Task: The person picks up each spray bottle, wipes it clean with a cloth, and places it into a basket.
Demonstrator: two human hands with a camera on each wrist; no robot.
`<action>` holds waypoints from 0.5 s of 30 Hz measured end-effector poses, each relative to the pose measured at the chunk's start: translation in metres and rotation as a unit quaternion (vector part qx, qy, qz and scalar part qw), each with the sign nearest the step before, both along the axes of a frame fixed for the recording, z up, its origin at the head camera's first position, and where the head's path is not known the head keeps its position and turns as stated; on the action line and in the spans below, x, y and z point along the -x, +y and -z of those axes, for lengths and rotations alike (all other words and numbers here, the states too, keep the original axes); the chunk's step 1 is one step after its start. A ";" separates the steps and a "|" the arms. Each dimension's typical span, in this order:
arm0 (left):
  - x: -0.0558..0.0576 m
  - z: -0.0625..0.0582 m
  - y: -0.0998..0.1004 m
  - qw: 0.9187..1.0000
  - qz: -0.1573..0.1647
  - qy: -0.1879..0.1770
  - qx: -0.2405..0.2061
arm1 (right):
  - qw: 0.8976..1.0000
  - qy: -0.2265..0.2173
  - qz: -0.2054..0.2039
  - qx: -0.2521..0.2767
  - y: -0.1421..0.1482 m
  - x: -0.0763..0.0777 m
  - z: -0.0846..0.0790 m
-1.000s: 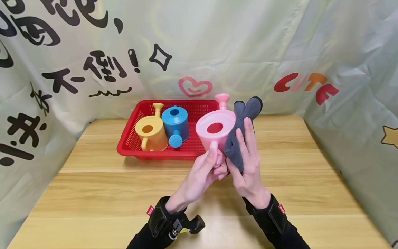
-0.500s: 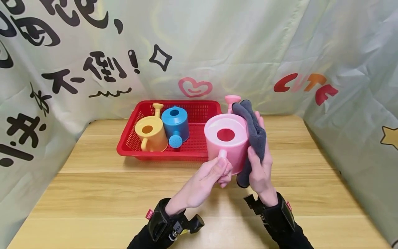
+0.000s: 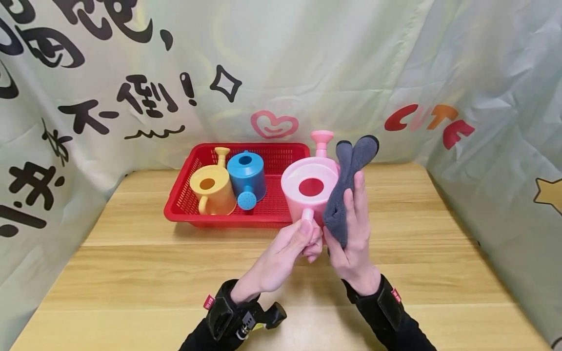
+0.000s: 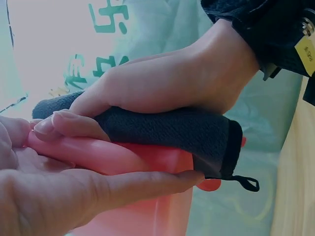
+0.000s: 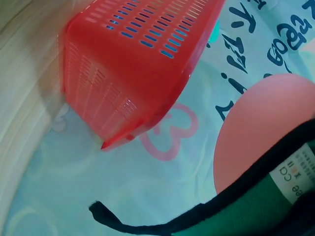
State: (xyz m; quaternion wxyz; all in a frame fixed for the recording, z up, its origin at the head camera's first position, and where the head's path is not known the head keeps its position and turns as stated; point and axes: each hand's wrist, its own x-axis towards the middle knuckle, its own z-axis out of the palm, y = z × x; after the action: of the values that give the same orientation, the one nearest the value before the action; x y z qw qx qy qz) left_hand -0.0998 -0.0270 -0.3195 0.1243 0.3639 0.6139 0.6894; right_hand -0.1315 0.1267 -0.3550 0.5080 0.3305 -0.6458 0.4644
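My left hand grips the handle of a pink watering can, held up at the basket's front right corner. A folded dark grey cloth lies against the can's right side under my right hand. Two fingers of that hand stretch up along the cloth while the thumb crosses its near edge. In the left wrist view the cloth, with black hem and hanging loop, covers part of the can. The right wrist view shows the can's round pink surface and the cloth's labelled edge.
A red perforated basket stands at the back of the wooden table. Inside it are a yellow watering can and a blue one. Printed curtains close off the back and both sides.
The pink can swung right and nearer, then returned left. My right hand slid the cloth around its side to the right and back, ending with the fingers pointing up again.
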 end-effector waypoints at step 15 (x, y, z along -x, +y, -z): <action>0.001 0.000 -0.005 0.996 0.013 0.014 0.084 | 0.959 -0.180 -0.171 0.138 0.014 -0.006 -0.009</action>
State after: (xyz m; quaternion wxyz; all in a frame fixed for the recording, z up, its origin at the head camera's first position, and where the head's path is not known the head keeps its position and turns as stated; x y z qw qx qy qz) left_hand -0.1009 -0.0322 -0.3197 0.1549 0.3699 0.6661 0.6289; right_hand -0.1256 0.1405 -0.3455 0.3367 0.2740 -0.5901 0.6807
